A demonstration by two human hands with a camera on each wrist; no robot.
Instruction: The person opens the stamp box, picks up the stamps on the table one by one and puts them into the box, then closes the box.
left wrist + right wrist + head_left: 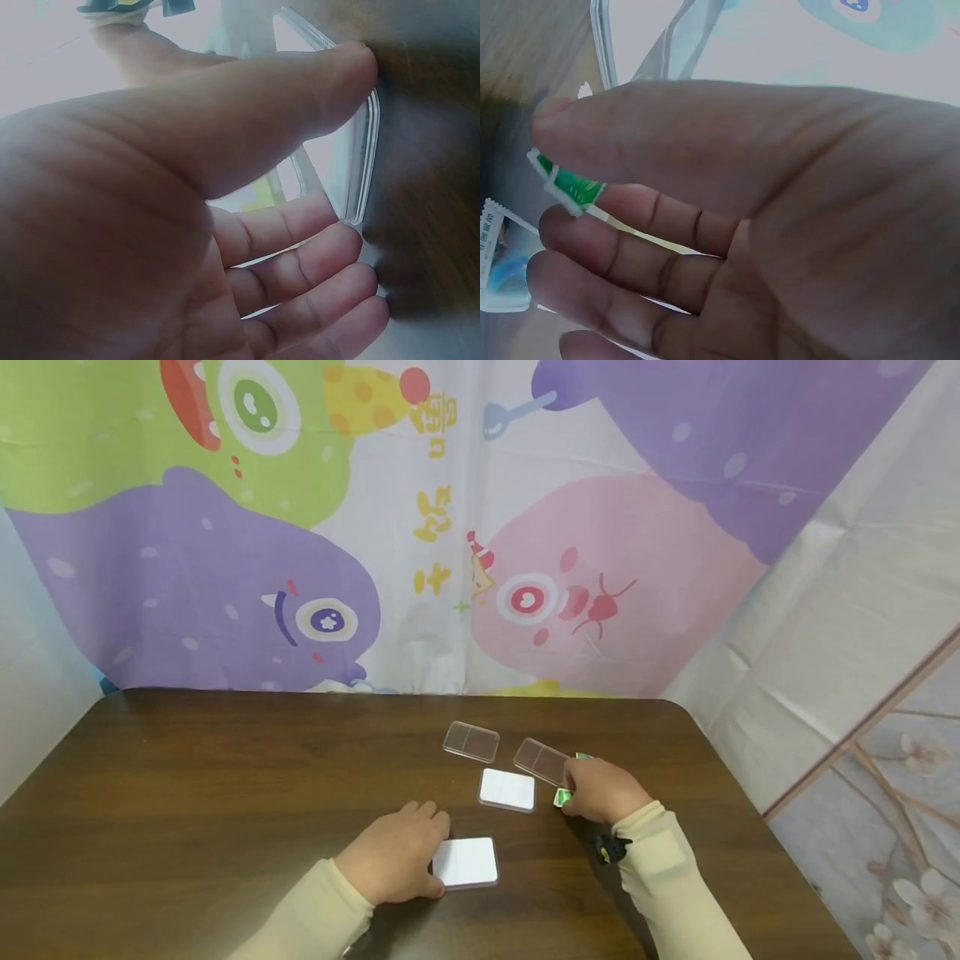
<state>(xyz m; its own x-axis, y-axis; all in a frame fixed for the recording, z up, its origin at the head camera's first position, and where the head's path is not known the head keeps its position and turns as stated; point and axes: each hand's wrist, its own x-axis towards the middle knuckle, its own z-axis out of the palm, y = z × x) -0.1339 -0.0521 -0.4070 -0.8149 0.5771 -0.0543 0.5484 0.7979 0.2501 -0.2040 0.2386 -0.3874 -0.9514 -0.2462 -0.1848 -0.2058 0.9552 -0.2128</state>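
Observation:
In the head view my left hand (397,853) holds the left end of a flat clear plastic case (467,862) with a white insert. Its thumb is at the near corner and its fingers at the far one; the left wrist view shows the case (352,161) between them. Over at the right, my right hand (603,789) pinches a small green stamp (562,798). The right wrist view shows the stamp (574,187) with toothed edges, partly hidden under the thumb. Beside those fingertips lies another stamp (506,262), its far part out of sight.
A second case with a white insert (507,789) lies between the hands. Behind it are two clear empty-looking plastic pieces (471,742), (542,761), the right one partly behind my right hand. The brown table (225,760) ends at a printed cloth (420,643).

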